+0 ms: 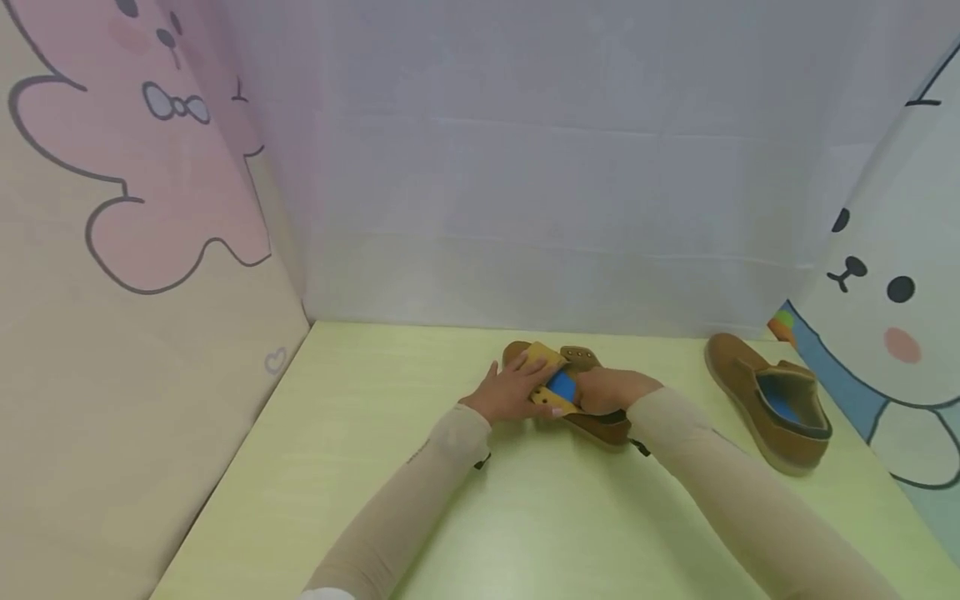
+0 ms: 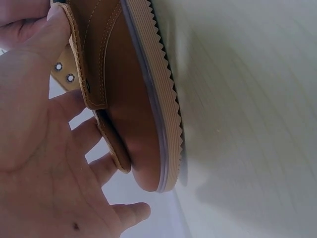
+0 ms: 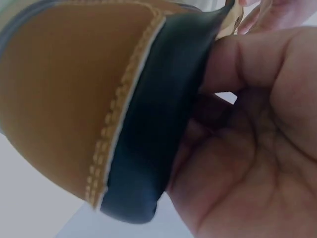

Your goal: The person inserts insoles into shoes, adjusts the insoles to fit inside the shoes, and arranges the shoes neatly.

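Observation:
A brown leather shoe (image 1: 600, 432) with yellow lining lies at the back middle of the table, its sides spread wide. My left hand (image 1: 512, 392) rests over its front, fingers spread on the folded-back tongue (image 1: 545, 357). The left thumb presses an eyelet flap (image 2: 81, 59) outward. My right hand (image 1: 611, 392) reaches in through the opening at the dark padded collar (image 3: 153, 104), fingers curled. A blue insole (image 1: 561, 386) shows between the hands and meets the right fingers, whose tips are hidden inside the shoe.
A matching brown shoe (image 1: 787, 442) stands upright to the right, a blue insole inside it. White sheeting (image 1: 555, 183) hangs behind the pale yellow table (image 1: 360, 417). Sheets printed with cartoon animals flank both sides.

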Tool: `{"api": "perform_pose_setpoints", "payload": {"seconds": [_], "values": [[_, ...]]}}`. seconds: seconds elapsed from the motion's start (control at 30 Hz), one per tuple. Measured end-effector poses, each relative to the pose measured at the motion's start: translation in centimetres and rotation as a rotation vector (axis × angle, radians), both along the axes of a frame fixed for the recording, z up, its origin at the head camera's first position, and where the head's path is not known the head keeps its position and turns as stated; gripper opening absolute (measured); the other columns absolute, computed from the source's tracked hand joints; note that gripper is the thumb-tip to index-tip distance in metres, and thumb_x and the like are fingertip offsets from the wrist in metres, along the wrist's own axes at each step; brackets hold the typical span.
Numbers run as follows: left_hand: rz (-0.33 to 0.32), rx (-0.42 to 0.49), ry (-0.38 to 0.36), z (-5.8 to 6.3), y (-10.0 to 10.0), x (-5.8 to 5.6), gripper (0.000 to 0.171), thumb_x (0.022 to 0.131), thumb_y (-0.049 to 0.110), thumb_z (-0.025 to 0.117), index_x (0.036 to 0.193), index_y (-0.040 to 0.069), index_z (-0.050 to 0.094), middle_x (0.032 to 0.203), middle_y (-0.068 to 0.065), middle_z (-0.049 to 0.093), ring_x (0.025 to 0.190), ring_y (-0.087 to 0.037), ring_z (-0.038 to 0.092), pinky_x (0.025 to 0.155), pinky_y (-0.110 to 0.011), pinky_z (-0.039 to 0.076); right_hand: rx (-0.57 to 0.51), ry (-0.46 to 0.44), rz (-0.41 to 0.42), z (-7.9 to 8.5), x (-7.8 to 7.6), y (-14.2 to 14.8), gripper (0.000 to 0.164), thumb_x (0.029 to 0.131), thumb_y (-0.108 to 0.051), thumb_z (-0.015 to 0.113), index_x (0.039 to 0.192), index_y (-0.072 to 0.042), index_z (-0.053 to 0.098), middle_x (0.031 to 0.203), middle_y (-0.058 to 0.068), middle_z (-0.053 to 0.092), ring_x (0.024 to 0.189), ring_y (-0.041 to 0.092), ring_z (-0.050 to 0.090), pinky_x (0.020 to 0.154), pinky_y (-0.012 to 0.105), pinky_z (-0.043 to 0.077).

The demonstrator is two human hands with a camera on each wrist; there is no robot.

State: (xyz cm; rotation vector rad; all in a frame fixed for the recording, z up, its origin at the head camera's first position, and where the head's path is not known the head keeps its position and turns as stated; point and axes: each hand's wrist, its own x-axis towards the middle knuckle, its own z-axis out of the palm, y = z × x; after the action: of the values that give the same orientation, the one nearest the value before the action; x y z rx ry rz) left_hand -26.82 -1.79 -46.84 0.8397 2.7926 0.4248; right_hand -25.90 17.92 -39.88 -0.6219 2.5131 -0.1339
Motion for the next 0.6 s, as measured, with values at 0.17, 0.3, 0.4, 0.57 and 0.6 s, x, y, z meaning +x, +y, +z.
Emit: {"api": "perform_pose_setpoints", "payload": {"seconds": [0.17,0.3,0.4,0.57,0.6], "values": [[0.005,0.001,-0.012,-0.2,0.0,0.0,0.083,0.094,0.069,0.054,0.163,0.036,0.021,0.167,0.006,0.022,0.156,-0.025,0.007,0.118,-0.066,0.011,-0.016,0.029,0.008,-0.2,0.2,0.2,0.026,0.101,-0.005,0.049,0.083,-0.012,0.067,0.073,0.000,0.054,0.067,0.015,0.049,0.065,0.032,0.040],[0.002,-0.008,-0.011,-0.2,0.0,-0.1,0.083,0.094,0.069,0.053,0.163,0.036,0.020,0.167,0.007,0.021,0.156,-0.024,0.006,0.119,-0.065,0.011,0.000,0.102,-0.057,0.0,0.8,0.5,0.021,0.100,-0.005,0.053,0.084,-0.010,0.067,0.075,0.003,0.059,0.066,0.017,0.052,0.064,0.033,0.043],[-0.002,-0.010,-0.008,-0.1,0.0,-0.3,0.083,0.094,0.069,0.053,0.163,0.037,0.020,0.167,0.007,0.020,0.156,-0.024,0.005,0.119,-0.065,0.011,0.005,0.126,-0.146,0.3,1.2,0.5,0.016,0.099,-0.005,0.055,0.085,-0.006,0.062,0.075,0.006,0.058,0.064,0.019,0.053,0.060,0.032,0.043],[0.003,-0.010,0.001,-0.4,0.0,-0.4,0.083,0.094,0.069,0.053,0.163,0.038,0.020,0.167,0.007,0.021,0.156,-0.024,0.007,0.119,-0.065,0.012,0.016,0.080,-0.232,0.0,1.0,-0.2,0.025,0.102,-0.020,0.060,0.113,0.000,0.069,0.091,0.012,0.067,0.076,0.025,0.062,0.069,0.040,0.050],[0.005,-0.009,0.004,-0.4,0.0,-0.4,0.082,0.094,0.069,0.053,0.163,0.038,0.020,0.167,0.007,0.022,0.156,-0.024,0.007,0.119,-0.065,0.012,0.027,0.077,-0.240,-0.1,0.9,-0.3,0.031,0.102,-0.024,0.060,0.121,0.000,0.068,0.100,0.015,0.069,0.083,0.029,0.065,0.075,0.044,0.052]]}}
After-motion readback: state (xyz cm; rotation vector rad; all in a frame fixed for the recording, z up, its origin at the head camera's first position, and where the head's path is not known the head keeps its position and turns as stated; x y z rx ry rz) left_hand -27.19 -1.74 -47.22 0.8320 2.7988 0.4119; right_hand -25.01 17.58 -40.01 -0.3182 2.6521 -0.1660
